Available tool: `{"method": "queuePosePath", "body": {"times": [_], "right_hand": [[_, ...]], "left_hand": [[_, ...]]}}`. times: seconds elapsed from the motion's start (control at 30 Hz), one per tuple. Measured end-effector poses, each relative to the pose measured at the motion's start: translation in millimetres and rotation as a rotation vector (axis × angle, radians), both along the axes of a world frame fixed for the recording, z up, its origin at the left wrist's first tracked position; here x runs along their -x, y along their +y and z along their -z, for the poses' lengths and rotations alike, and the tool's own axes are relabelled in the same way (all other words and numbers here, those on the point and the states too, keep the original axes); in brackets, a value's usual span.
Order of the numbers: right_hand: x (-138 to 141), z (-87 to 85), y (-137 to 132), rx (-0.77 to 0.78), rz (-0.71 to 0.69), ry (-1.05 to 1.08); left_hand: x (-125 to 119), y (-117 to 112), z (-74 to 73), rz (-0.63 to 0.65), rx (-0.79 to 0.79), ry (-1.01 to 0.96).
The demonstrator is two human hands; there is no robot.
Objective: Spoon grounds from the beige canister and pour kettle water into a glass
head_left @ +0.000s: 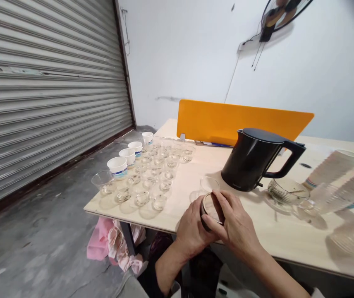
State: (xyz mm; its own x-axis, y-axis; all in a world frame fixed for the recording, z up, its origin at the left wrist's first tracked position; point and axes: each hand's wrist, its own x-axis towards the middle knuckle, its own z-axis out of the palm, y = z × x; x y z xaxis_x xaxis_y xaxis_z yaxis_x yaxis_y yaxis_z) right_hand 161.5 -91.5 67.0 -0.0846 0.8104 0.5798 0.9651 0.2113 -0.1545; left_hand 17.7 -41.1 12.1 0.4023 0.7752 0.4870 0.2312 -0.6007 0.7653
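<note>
The left hand (pixel 192 232) and the right hand (pixel 234 221) are together at the near edge of the desk (pixel 266 238), clamped from either side on a round dark-rimmed object (pixel 211 208). Its exact kind is hard to tell, as the fingers cover much of it. It sits just above the pale wood surface, close to the near edge.

Just beyond the hands stands a transparent cup (pixel 209 184). Farther right is a black electric kettle (pixel 253 159), and right of that a glass dish (pixel 285 192) holds a ribbed strainer (pixel 278 191). Long stacks of paper cups (pixel 333 169) lie on their sides at the right end of the desk, beside tipped stacks of transparent plastic cups (pixel 328 198).

On the left half of the desk, rows of small transparent cups (pixel 152 178) stand close together, most with a little liquid in the bottom. White paper cups with blue bands (pixel 117 167) line their left side. An orange divider panel (pixel 229 122) rises along the far edge.

Beyond the desk are a white wall (pixel 180 49) and, on the left, a grey metal roller shutter (pixel 40 95) above a worn concrete floor (pixel 40 248). A pink cloth (pixel 99 240) hangs below the desk's left edge.
</note>
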Motion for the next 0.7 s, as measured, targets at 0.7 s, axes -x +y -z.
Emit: {"method": "queuePosePath", "body": {"times": [0.7], "right_hand": [[-87.1,26.9,-20.8,-0.107,0.33,0.25]], "left_hand": [[7.3,-5.3,2.7,-0.023,0.153,-0.036]]}}
